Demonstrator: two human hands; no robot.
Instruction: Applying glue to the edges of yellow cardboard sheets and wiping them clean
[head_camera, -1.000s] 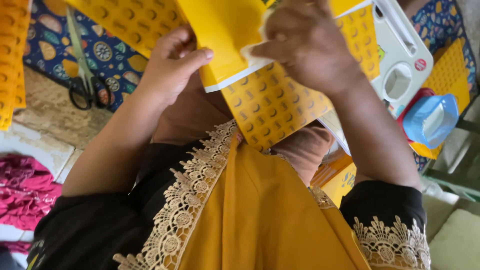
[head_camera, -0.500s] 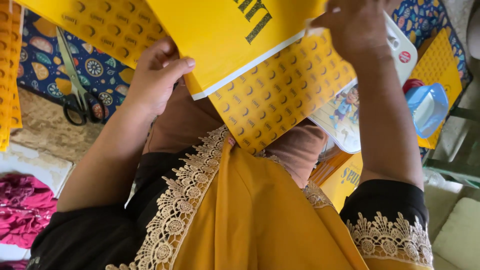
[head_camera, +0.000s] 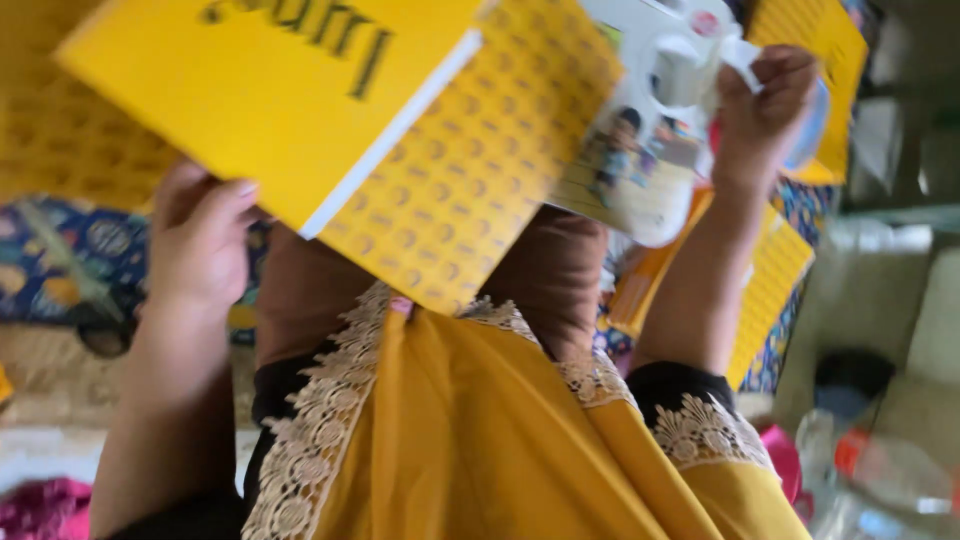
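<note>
Left hand (head_camera: 200, 240) closed on the lower left edge of a large yellow paper bag (head_camera: 270, 95), thumb lying flat against its plain face, fingers hidden behind. Right hand (head_camera: 765, 100) raised at upper right, fingertips pinched on a small white strip (head_camera: 738, 52), apparently a peel-off liner, though too blurred to be sure.

Bag held up and tilted across the top of the view, above the lap: plain yellow face with dark lettering toward the left, a thin white edge running diagonally, then a patterned yellow panel (head_camera: 470, 170) dotted with small dark marks reaching down to the chest. Mustard-yellow garment (head_camera: 480, 440) filling the lower middle, trimmed with cream lace (head_camera: 320, 430) over black sleeves. More patterned yellow sheets behind: one stack (head_camera: 60, 150) at the left behind the bag, another sheet (head_camera: 765, 290) at the right beside the right forearm, a third (head_camera: 805, 40) at the top right. White card with a cartoon picture (head_camera: 640, 170) just right of the bag, partly behind its patterned panel and below the right hand. Dark blue patterned cloth (head_camera: 80, 255) underneath at the left. Pink fabric (head_camera: 40, 510) in the lower left corner. Clear plastic bottle with an orange band (head_camera: 880, 480) at the lower right, blurred.
</note>
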